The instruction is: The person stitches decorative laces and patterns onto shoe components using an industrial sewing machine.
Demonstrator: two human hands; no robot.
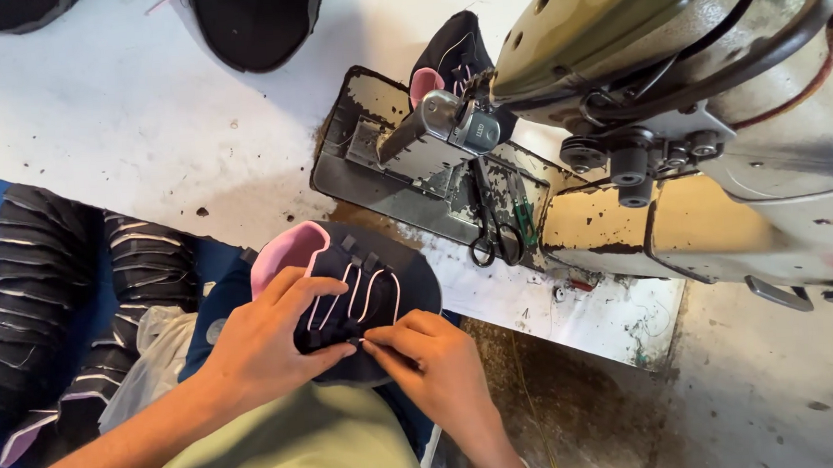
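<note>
A dark navy shoe upper (402, 273) with a pink lining and white cord loops lies over my lap at the table's edge. My left hand (268, 335) lies across its left side, fingers curled over the cords, holding it. My right hand (434, 358) pinches the piece's lower edge with thumb and fingertips, touching the left thumb. Another dark upper with pink lining (449, 54) sits behind the sewing machine's presser foot (448, 116).
An olive industrial sewing machine (697, 101) fills the right side, with black scissors (494, 234) on its worn metal bed. Stacks of finished dark uppers (44, 286) stand at left on blue. Dark pieces (254, 22) lie on the white table top.
</note>
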